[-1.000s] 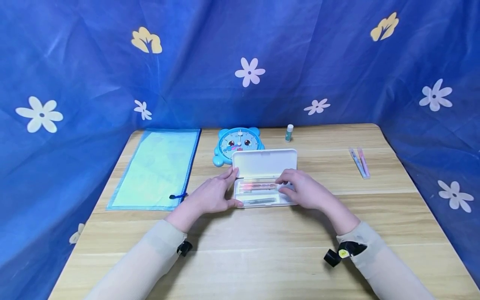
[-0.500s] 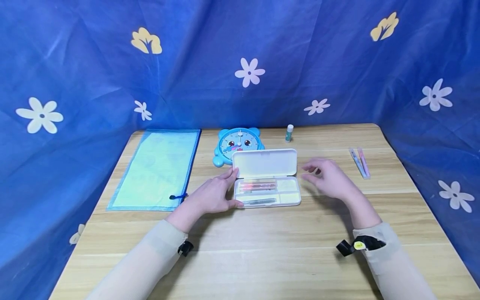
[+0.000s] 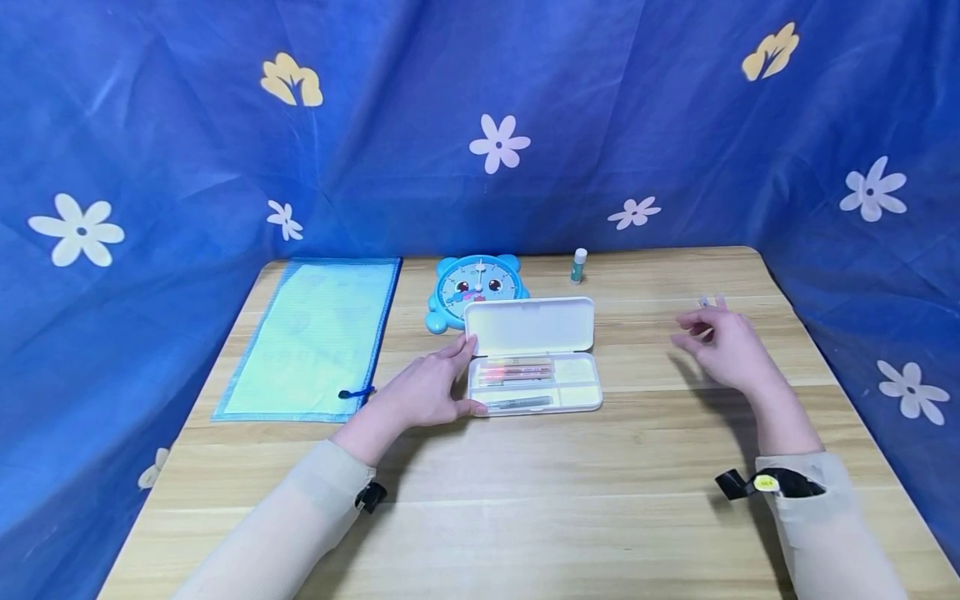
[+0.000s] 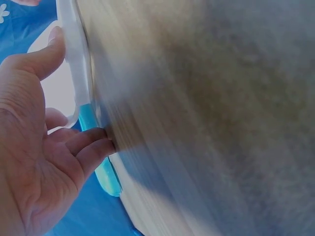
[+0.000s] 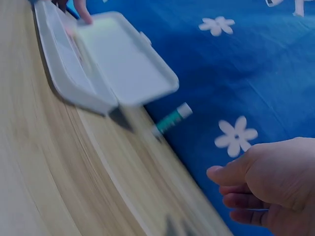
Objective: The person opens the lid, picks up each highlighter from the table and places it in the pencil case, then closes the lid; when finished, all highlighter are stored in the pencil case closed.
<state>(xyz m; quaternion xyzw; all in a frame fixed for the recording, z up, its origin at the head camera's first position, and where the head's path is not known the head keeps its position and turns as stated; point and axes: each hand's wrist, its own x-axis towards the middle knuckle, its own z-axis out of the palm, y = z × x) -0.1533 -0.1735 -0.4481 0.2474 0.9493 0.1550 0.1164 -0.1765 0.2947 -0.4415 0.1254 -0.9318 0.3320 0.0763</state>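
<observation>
A white pencil case [image 3: 577, 407] lies with its lid raised, in the middle of the table in the head view. Several slim pens with reddish and pale parts [image 3: 515, 372] fill its upper left compartment, and a grey pen [image 3: 519, 402] lies in the lower one. My left hand [image 3: 420, 392] holds the case at its left end, thumb at the front corner and fingers by the lid. Over to the right, my right hand [image 3: 726, 346] hovers empty with loosely bent fingers. It largely covers two pens, a blue one [image 3: 703, 302] and a pink one [image 3: 721, 301].
Behind the case stands a blue toy clock [image 3: 480, 287] with a face on it. A glue stick [image 3: 578, 267] stands upright near the back edge. At the left lies a light blue zip folder [image 3: 315, 333]. Blue cloth [image 3: 480, 75] surrounds the table's back and sides.
My right hand has left the right part of the pencil case and moved right, over the two pens. My left hand and the case have stayed in place.
</observation>
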